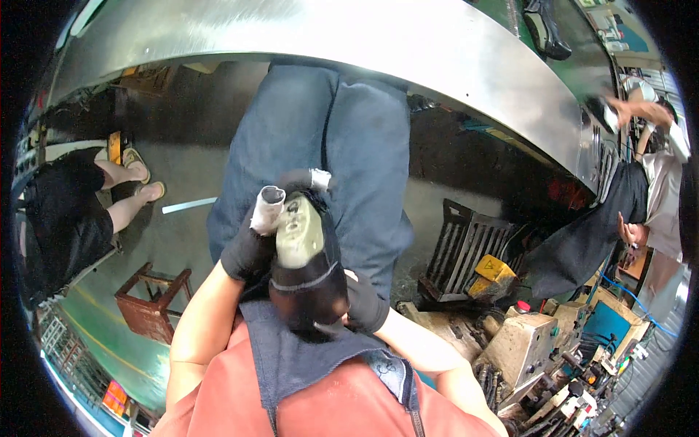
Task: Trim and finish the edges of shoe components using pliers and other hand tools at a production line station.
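In my lap I hold a black shoe upper (pixel 298 291) stretched over a pale yellow-green shoe last (pixel 300 240). The last's bare underside faces up at the far part, and the dark upper covers the near, rounded end. My left hand (pixel 251 244), in a dark glove with white wrappings on its fingers, grips the left side and reaches round the far end. My right hand (pixel 368 302), also dark-gloved, is closed round the near right side. Some of its fingers are hidden behind the shoe.
A metal-edged bench (pixel 349 33) with a green surface crosses in front, bearing a black shoe (pixel 546 29). Right are a slatted crate (pixel 470 247), a yellow box (pixel 491 275) and a machine (pixel 520 342). A brown stool (pixel 153 302) stands left. People sit at both sides.
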A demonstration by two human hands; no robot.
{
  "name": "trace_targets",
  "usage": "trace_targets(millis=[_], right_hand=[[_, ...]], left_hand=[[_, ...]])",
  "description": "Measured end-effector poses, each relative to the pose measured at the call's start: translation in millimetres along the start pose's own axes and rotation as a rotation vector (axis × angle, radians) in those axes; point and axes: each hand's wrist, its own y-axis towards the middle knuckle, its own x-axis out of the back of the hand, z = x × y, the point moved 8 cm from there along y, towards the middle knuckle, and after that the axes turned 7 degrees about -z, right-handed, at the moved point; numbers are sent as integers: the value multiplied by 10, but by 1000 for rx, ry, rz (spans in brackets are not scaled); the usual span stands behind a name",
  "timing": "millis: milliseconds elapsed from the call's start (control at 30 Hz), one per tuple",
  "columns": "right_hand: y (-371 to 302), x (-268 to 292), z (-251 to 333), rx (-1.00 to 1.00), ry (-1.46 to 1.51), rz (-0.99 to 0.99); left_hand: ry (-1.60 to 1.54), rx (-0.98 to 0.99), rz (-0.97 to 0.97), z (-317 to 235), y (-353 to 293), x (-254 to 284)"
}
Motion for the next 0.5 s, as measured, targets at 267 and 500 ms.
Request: trace_targets(millis=[267,500], right_hand=[[709,589,381,-502,164,28],[851,737,-765,-1148,756,-97]], left_hand=[[-90,-118,76,-557,46,-92],[942,-485,-452,-378,30,-101]])
